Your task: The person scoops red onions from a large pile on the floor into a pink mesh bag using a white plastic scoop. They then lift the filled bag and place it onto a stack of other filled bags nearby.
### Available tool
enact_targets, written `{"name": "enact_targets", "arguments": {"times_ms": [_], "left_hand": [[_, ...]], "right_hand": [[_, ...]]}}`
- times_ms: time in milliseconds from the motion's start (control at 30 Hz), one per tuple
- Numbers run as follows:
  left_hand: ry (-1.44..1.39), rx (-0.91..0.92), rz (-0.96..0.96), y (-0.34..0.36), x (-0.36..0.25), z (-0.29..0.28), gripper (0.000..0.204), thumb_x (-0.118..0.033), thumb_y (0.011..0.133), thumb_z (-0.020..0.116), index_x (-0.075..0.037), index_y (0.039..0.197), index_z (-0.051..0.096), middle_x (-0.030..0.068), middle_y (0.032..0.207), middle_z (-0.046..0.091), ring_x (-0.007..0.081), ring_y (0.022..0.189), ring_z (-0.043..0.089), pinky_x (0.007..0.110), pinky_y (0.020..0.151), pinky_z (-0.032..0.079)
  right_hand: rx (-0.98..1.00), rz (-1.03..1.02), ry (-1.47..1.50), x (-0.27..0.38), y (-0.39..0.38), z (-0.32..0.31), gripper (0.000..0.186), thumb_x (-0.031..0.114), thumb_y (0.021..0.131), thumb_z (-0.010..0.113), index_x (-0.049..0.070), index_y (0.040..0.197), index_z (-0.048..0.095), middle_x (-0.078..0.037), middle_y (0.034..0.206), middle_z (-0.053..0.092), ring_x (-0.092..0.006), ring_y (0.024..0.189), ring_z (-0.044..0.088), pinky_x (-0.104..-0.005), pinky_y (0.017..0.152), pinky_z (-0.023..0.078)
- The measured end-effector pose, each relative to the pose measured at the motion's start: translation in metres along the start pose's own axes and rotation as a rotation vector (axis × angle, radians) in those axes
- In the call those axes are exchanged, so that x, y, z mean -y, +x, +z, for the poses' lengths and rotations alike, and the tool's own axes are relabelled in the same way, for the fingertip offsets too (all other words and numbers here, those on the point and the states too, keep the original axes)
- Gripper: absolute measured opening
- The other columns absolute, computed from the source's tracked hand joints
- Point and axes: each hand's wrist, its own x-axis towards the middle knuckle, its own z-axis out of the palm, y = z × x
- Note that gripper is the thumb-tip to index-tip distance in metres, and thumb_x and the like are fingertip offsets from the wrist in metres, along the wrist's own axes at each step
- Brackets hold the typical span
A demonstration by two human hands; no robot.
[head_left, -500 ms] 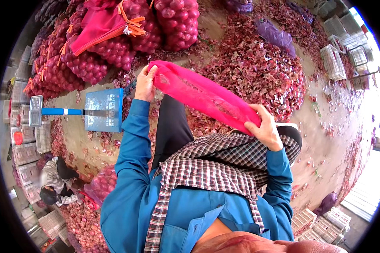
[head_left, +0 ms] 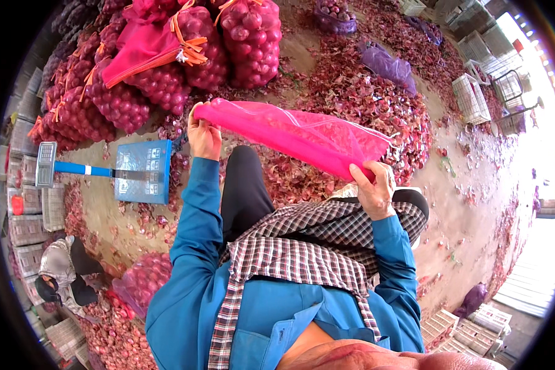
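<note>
A bright pink mesh bag (head_left: pixel 290 131) is stretched across in front of me above my knees, and it looks flat and unfilled. My left hand (head_left: pixel 205 137) pinches its left end, fingers closed on the cloth. At the other end my right hand (head_left: pixel 375 190) grips the near edge between thumb and fingers. The bag's far side flares out as a loose, see-through flap with a pale seam. Beyond my left hand stand full net sacks of red onions (head_left: pixel 250 46), tied with orange strips. More folded pink netting (head_left: pixel 143 52) lies over them.
A blue platform scale (head_left: pixel 143 185) lies to my left. Ahead spreads a heap of onion skins (head_left: pixel 357 111) with a purple bag (head_left: pixel 388 66) on it. Another person (head_left: pixel 68 277) crouches at the lower left near loose onions (head_left: pixel 120 336). White crates (head_left: pixel 472 98) stand far right.
The bag's far side has lifted and spread into a flap, where before it was a narrow folded band. My hands stay at its two ends, shifted slightly left and nearer.
</note>
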Motion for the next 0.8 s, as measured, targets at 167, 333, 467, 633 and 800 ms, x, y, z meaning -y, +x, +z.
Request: {"name": "enact_targets", "arguments": {"times_ms": [167,333,467,633,800], "left_hand": [[0.337,-0.100,-0.020,-0.008,-0.007,0.009,0.022,0.003,0.091,0.052,-0.007,0.110,0.058,0.0091,0.102,0.065,0.0173,0.088,0.063,0.029,0.080,0.052],[1.431,-0.102,0.277,-0.017,-0.006,0.032,0.017,-0.012,0.079,0.064,-0.002,0.092,0.062,0.0113,0.081,0.066,0.0183,0.077,0.062,0.033,0.074,0.050],[1.067,-0.165,0.011,0.003,-0.004,-0.013,0.016,-0.007,0.082,0.061,0.000,0.097,0.061,0.0100,0.087,0.066,0.0195,0.080,0.064,0.032,0.074,0.051],[0.422,-0.187,-0.355,-0.002,0.013,-0.029,0.019,-0.001,0.086,0.053,0.000,0.104,0.059,0.0099,0.094,0.066,0.0209,0.083,0.065,0.034,0.076,0.054],[0.375,-0.218,-0.389,0.004,0.041,-0.062,0.020,-0.002,0.088,0.050,-0.001,0.106,0.058,0.0102,0.096,0.066,0.0228,0.085,0.065,0.037,0.078,0.054]], "right_hand": [[0.168,0.395,0.273,0.000,0.008,0.001,0.038,0.003,0.077,0.067,0.008,0.114,0.060,-0.013,0.094,0.058,-0.0305,0.079,0.060,-0.0375,0.071,0.050],[0.489,0.716,0.551,-0.005,0.002,0.003,0.049,0.015,0.083,0.066,0.003,0.127,0.047,-0.023,0.105,0.064,-0.0345,0.096,0.064,-0.0375,0.082,0.050],[0.692,0.639,0.770,0.006,0.008,0.005,0.078,0.022,0.070,0.079,0.003,0.136,0.041,-0.021,0.126,0.055,-0.0296,0.111,0.059,-0.0399,0.093,0.047],[1.091,0.538,0.952,0.015,0.008,0.010,0.110,0.049,0.064,0.081,0.004,0.145,0.024,-0.025,0.129,0.051,-0.0318,0.118,0.053,-0.0377,0.100,0.042],[1.280,0.346,0.926,0.021,0.014,0.025,0.088,0.026,0.075,0.068,0.012,0.147,0.020,-0.027,0.099,0.064,-0.0401,0.089,0.064,-0.0440,0.085,0.049]]}}
